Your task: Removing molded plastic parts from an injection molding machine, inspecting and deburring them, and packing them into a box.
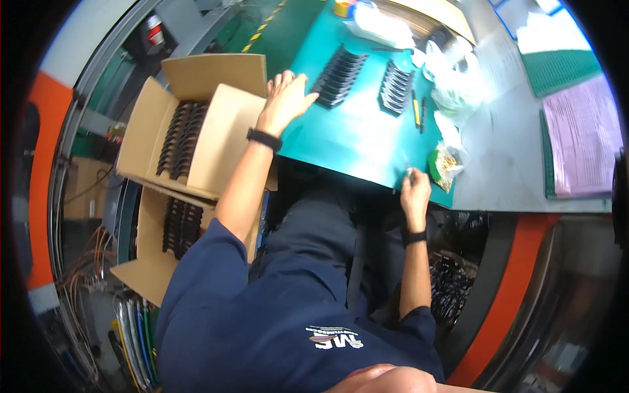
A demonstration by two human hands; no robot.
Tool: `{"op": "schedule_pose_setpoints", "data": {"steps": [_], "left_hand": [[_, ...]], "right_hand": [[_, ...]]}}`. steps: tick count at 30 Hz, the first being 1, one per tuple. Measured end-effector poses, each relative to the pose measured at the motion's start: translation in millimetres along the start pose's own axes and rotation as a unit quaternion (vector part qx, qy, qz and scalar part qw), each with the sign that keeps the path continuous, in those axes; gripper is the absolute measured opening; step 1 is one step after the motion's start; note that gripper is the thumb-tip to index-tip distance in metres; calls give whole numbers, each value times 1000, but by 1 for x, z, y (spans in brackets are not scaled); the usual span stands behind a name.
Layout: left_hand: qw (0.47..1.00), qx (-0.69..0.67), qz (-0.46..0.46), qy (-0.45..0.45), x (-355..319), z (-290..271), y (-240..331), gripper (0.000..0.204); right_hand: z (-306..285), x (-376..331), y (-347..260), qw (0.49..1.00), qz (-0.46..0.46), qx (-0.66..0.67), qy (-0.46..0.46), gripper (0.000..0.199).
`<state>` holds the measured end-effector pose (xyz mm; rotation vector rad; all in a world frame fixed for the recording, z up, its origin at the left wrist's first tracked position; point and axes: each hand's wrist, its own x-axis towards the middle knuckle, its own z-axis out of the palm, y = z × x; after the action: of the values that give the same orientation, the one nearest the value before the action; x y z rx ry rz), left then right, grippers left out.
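Note:
My left hand [286, 101] is over the left edge of the green-topped table [327, 141], fingers spread and nothing visible in them. Just to its right lies a long row of black curved parts [339, 75]. A shorter row of similar dark parts [396, 88] sits farther right. My right hand [415, 192] is at the table's near edge, its fingers closed round something small, mostly hidden, with a pale tip showing. Beside that hand lies an opened clear bag of small brass-coloured pieces [447, 164].
Left of the table, an open cardboard box [226, 141] holds black curved parts, above another open carton [152, 229]. A yellow pen [415, 108] and a dark pen [423, 114] lie by crumpled plastic bags [452, 82]. Printed pink sheets [583, 137] are at far right.

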<state>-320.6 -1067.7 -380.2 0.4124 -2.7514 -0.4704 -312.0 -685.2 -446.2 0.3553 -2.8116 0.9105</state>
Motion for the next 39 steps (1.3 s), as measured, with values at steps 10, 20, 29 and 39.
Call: {"op": "schedule_pose_setpoints", "data": {"steps": [10, 20, 29, 39], "left_hand": [[942, 71, -245, -220, -105, -128, -228, 59], [947, 189, 106, -238, -213, -89, 12, 75], [933, 39, 144, -328, -204, -105, -13, 65], [841, -28, 272, -467, -113, -208, 42, 31]], "right_hand": [[-12, 1, 1, 997, -54, -27, 49, 38], [-53, -58, 3, 998, 33, 52, -11, 30], [-17, -59, -152, 969, -51, 203, -135, 46], [108, -55, -216, 894, -360, 77, -256, 61]]}}
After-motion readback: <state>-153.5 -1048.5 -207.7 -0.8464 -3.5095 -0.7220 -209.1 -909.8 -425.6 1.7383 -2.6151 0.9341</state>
